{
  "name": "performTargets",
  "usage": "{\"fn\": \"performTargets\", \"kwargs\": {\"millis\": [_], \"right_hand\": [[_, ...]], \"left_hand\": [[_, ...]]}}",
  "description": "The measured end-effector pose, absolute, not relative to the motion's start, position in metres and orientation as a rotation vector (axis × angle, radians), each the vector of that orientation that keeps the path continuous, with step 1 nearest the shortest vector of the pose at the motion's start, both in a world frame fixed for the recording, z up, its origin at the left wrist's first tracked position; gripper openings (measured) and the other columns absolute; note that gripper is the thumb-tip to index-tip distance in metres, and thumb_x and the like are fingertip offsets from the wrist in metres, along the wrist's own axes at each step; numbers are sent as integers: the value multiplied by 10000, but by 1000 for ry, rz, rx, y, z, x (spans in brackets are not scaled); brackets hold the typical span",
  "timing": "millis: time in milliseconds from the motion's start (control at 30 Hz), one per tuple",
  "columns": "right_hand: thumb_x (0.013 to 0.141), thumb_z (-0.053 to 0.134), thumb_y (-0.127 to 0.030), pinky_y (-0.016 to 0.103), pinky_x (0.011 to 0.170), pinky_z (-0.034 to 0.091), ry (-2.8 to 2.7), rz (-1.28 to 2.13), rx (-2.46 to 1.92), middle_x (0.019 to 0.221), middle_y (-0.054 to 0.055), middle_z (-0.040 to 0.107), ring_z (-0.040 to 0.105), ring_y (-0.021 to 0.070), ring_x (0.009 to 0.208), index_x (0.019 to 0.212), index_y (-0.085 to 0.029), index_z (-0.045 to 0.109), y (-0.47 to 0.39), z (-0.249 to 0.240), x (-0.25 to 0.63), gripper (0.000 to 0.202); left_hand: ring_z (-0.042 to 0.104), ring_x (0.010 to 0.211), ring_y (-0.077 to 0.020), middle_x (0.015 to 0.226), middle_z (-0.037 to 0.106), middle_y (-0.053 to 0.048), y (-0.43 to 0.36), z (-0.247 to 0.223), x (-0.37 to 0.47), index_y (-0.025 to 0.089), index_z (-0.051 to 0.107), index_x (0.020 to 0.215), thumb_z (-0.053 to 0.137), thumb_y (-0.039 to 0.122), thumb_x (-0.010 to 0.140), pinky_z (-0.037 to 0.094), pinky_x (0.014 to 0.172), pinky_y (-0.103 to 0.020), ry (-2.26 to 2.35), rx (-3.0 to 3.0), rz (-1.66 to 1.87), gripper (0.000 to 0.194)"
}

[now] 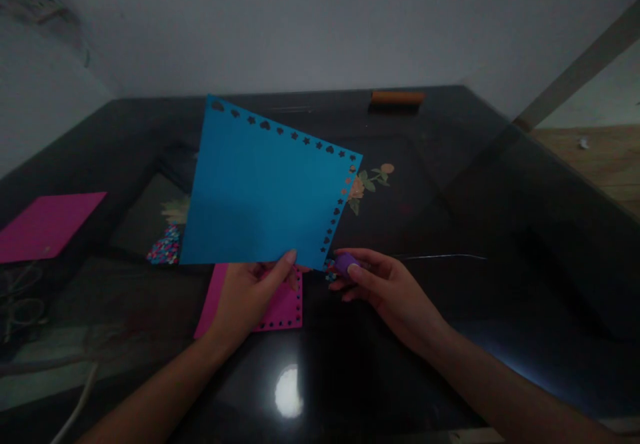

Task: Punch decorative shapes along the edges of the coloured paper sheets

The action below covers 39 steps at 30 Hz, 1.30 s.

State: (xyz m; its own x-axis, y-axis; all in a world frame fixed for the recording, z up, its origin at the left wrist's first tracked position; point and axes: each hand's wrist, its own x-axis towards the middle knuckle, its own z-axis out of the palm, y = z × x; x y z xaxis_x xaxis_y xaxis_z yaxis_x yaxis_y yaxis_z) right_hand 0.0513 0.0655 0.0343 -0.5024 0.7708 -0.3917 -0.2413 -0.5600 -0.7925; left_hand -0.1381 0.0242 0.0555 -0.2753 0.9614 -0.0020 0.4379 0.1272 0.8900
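A blue sheet of paper (265,197) is raised above the table, with small shapes such as hearts and stars cut along its top and right edges. My left hand (255,291) is closed on its bottom edge, thumb in front. At the sheet's lower right corner, my right hand (385,281) grips a small purple paper punch (346,264); I cannot tell whether paper is inside it. Below my left hand lies a pink sheet (280,311) with holes along its right and bottom edges, partly hidden by the hand and the blue sheet.
Bright paper bits (165,247) are heaped left of the blue sheet. Another pink sheet (53,225) lies at the far left. An orange-brown roll (397,99) rests near the back edge of the dark, glossy table (450,164). A white cable (77,404) crosses the lower left.
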Motion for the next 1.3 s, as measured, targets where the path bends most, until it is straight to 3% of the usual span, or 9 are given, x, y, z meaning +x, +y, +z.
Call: {"fn": "performTargets", "kwargs": {"millis": [167, 500, 800, 1167, 1300], "right_hand": [[644, 776, -294, 261, 618, 528, -883, 2066, -1025, 887, 69, 701, 668, 178, 794, 920, -175, 681, 64, 32, 50, 315], [649, 765, -300, 316, 674, 549, -892, 2048, -1010, 906, 66, 701, 662, 187, 806, 900, -196, 676, 62, 34, 48, 286], [631, 777, -272, 281, 644, 536, -907, 2037, -992, 882, 39, 681, 644, 163, 802, 899, -195, 671, 60, 35, 48, 298], [639, 767, -255, 223, 533, 476, -1088, 2003, -1004, 715, -8, 648, 584, 101, 613, 846, -188, 660, 58, 32, 47, 243], [607, 789, -259, 214, 529, 471, -1129, 2025, -1014, 717, -9, 643, 563, 91, 607, 844, -170, 659, 59, 34, 47, 285]], "left_hand": [[600, 533, -183, 501, 634, -7, 25, 49, -137, 219, 561, 490, 565, 353, 745, 489, 652, -301, 1790, 1360, 1114, 288], [646, 576, -200, 533, 680, -2, 22, 40, -133, 231, 672, 599, 555, 400, 770, 507, 651, -299, 1752, 1378, 1044, 267], [656, 630, -197, 551, 685, -4, 21, 41, -132, 233, 604, 486, 556, 380, 766, 494, 738, -297, 1751, 1457, 1045, 320], [658, 625, -200, 638, 717, -22, 19, 34, -134, 203, 660, 597, 605, 386, 744, 499, 668, -298, 1734, 1471, 1005, 241], [653, 594, -187, 582, 701, -15, 19, 36, -131, 205, 629, 525, 595, 361, 754, 500, 657, -287, 1716, 1516, 995, 279]]}}
